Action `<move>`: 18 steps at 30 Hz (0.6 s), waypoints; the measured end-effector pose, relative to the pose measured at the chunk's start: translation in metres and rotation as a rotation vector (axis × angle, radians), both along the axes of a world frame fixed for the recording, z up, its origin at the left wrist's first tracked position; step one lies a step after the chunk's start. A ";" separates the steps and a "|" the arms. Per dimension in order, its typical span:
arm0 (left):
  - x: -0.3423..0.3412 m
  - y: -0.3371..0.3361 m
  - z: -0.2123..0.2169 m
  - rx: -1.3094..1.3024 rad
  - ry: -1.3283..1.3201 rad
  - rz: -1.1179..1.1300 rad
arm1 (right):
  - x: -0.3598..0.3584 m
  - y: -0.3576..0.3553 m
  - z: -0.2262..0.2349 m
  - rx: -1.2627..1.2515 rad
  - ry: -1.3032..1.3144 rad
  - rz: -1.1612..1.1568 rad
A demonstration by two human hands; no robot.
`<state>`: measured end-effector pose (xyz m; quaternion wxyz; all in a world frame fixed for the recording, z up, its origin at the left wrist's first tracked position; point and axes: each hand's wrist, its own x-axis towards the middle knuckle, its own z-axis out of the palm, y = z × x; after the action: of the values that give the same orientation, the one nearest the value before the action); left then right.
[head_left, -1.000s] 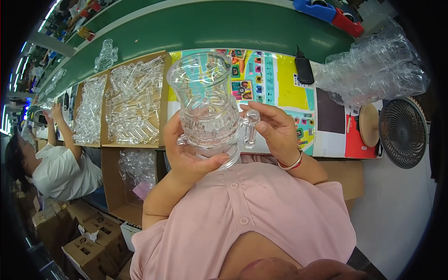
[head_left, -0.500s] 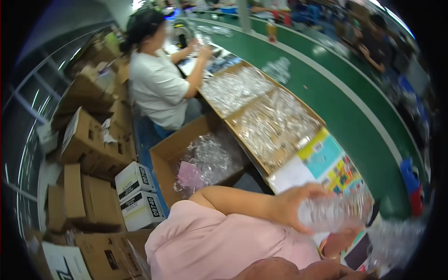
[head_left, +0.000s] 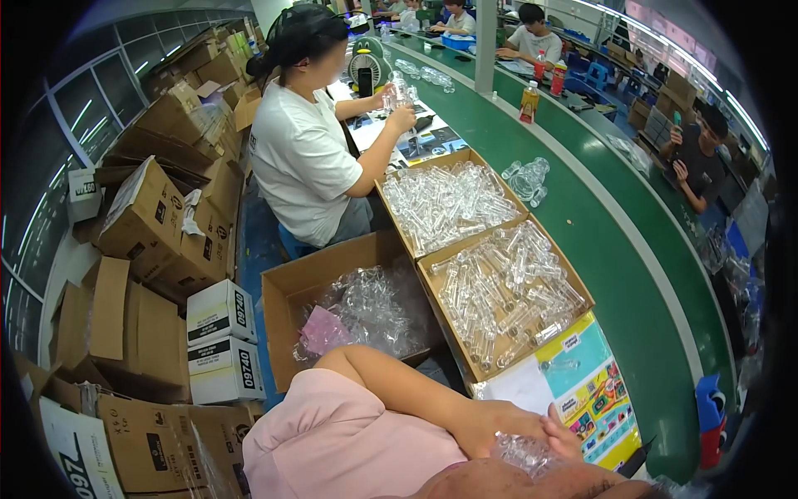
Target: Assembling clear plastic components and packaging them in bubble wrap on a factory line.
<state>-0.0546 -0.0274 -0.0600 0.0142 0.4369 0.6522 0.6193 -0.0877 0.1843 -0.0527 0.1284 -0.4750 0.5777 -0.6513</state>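
My left hand [head_left: 490, 424] reaches out from a pink sleeve and grips a clear plastic jug-shaped piece [head_left: 522, 453] at the bottom of the view. Only the fingers of my right hand [head_left: 565, 439] show; they rest on the same piece from the right. Most of the piece is hidden under my hands. Just beyond them lies a colourful printed mat [head_left: 594, 391], with a cardboard tray of clear plastic tubes [head_left: 507, 299] behind it.
A second tray of clear tubes [head_left: 449, 204] sits further along the green conveyor belt [head_left: 632, 274]. An open carton with bagged clear parts [head_left: 357, 312] stands on the floor. A co-worker in a white shirt [head_left: 303, 158] sits ahead. Stacked cardboard boxes [head_left: 150, 224] fill the left.
The clear piece has come down from in front of the camera to low by the table edge. The view has swung left, toward the co-worker and the boxes.
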 end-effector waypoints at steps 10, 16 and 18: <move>-0.019 -0.011 -0.010 0.037 0.098 -0.065 | -0.030 -0.013 -0.029 0.473 -0.137 -0.150; -0.041 -0.007 -0.019 0.323 -0.468 0.138 | -0.041 -0.029 -0.020 0.472 -0.624 -0.359; -0.050 -0.006 -0.021 0.584 -0.998 0.121 | -0.075 -0.052 -0.002 -0.191 -1.188 -0.233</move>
<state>-0.1047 -0.0335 -0.0812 0.1633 0.0398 0.3924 0.9043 -0.1624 0.1319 -0.0551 0.3135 0.0263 0.3945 -0.8634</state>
